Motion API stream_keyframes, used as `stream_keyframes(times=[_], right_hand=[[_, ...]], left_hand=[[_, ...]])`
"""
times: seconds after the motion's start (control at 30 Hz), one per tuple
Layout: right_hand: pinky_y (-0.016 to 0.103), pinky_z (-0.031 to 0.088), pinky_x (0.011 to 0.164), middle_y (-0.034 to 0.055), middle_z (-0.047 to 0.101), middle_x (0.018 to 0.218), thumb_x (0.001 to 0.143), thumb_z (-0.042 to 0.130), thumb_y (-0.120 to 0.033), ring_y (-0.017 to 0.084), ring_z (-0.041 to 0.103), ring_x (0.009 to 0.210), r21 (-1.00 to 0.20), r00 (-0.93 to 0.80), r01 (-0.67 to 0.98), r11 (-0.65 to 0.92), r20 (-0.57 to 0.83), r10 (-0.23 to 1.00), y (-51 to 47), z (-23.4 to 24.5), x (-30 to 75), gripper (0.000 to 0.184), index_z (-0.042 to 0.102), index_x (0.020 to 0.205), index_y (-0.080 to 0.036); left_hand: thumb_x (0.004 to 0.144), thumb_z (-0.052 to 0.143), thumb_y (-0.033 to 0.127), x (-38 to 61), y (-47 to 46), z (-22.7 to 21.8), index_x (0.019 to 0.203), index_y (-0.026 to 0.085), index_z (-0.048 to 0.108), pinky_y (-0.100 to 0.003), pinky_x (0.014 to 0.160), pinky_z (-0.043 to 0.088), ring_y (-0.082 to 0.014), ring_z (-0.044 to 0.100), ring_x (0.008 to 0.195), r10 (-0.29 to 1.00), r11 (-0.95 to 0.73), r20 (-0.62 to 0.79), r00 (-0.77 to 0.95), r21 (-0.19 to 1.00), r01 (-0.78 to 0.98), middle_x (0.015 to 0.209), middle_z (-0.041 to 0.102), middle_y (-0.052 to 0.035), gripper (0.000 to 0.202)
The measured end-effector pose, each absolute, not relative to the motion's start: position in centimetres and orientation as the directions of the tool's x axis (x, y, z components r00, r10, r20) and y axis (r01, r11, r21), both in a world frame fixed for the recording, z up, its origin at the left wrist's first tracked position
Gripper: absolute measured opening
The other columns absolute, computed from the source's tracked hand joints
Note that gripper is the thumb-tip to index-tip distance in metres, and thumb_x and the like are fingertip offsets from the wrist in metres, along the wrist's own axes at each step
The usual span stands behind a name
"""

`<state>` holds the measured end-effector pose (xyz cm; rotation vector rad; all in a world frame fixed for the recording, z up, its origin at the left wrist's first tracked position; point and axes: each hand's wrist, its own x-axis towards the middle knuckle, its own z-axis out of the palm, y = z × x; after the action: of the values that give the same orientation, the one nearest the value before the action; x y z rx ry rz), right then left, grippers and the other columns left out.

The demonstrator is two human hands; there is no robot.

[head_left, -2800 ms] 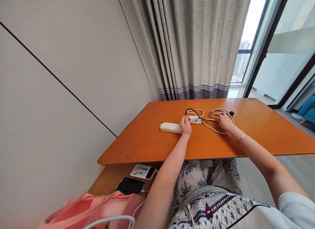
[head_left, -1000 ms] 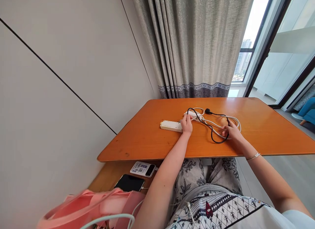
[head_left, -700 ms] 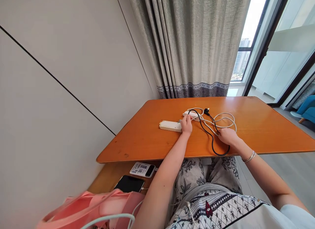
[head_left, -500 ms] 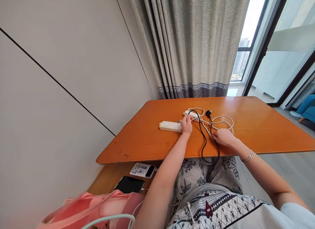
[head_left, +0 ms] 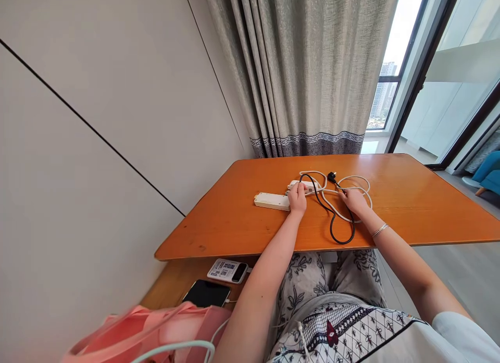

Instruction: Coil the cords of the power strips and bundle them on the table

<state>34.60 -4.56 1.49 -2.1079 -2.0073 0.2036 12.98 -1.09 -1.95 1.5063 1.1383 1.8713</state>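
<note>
A white power strip [head_left: 270, 200] lies on the orange table [head_left: 410, 196]. My left hand [head_left: 297, 198] rests on its right end, fingers curled over it. A black cable [head_left: 333, 225] runs from there in a loop toward the near table edge and ends in a black plug [head_left: 332, 176] farther back. A white cord [head_left: 361, 183] lies in loops beside it. My right hand [head_left: 353, 200] is closed on the black cable where it crosses the white loops.
A grey curtain [head_left: 304, 71] hangs behind the table, with a glass door at the right. A wall runs along the left. On a lower wooden bench at my left sit a phone [head_left: 206, 294], a small labelled device [head_left: 228, 271] and a pink bag [head_left: 148, 332].
My right hand, which had drawn the black cable toward the near table edge, has moved back toward the cords. The black loop is now smaller and lies on the table. My left hand has stayed put.
</note>
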Motion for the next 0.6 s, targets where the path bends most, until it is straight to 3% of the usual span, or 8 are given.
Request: stream_keyframes(times=[0.23,0.37,0.5,0.6], right_hand=[[0.035,0.047,0.089,0.0205,0.072,0.107,0.09,0.046,-0.024,0.03,0.066,0.105,-0.418,0.135,0.905,-0.075,0.115,0.984,-4.2,0.4,36.0,0.032,0.073,0.1,-0.012],[0.034,0.047,0.089,0.015,0.073,0.105,0.087,0.042,-0.02,0.026,0.066,0.102,-0.599,0.146,0.8,0.015,0.219,0.965,-3.5,-0.8,36.6,0.036,0.07,0.108,-0.014],[0.032,0.051,0.072,0.0101,0.072,0.089,0.085,0.03,-0.018,0.021,0.066,0.078,-0.774,0.234,0.62,0.128,0.338,0.912,-2.7,-2.2,37.0,0.047,0.061,0.119,-0.011],[0.029,0.049,0.057,0.008,0.069,0.082,0.086,0.025,-0.021,0.017,0.06,0.057,-0.841,0.27,0.47,0.267,0.425,0.864,-2.5,-2.7,37.3,0.048,0.056,0.121,-0.011]], left_hand=[[0.096,0.042,0.048,13.1,-1.3,-1.8,0.066,0.02,0.055,-0.026,0.058,0.037,-0.0133,0.046,0.056,0.787,-0.524,0.557,-0.265,0.83,0.189,0.061,0.052,0.0004,0.043],[0.096,0.041,0.049,13.1,-1.4,-1.6,0.066,0.02,0.055,-0.026,0.058,0.037,-0.0137,0.047,0.056,0.788,-0.517,0.556,-0.264,0.831,0.206,0.059,0.051,0.0007,0.043],[0.096,0.042,0.05,13.1,-1.5,-1.5,0.066,0.021,0.054,-0.025,0.057,0.038,-0.014,0.048,0.057,0.796,-0.504,0.543,-0.267,0.839,0.204,0.059,0.051,0.0005,0.043],[0.095,0.042,0.05,13.0,-1.5,-1.4,0.066,0.021,0.054,-0.025,0.057,0.038,-0.0142,0.049,0.058,0.796,-0.507,0.543,-0.267,0.839,0.196,0.06,0.051,0.0001,0.043]])
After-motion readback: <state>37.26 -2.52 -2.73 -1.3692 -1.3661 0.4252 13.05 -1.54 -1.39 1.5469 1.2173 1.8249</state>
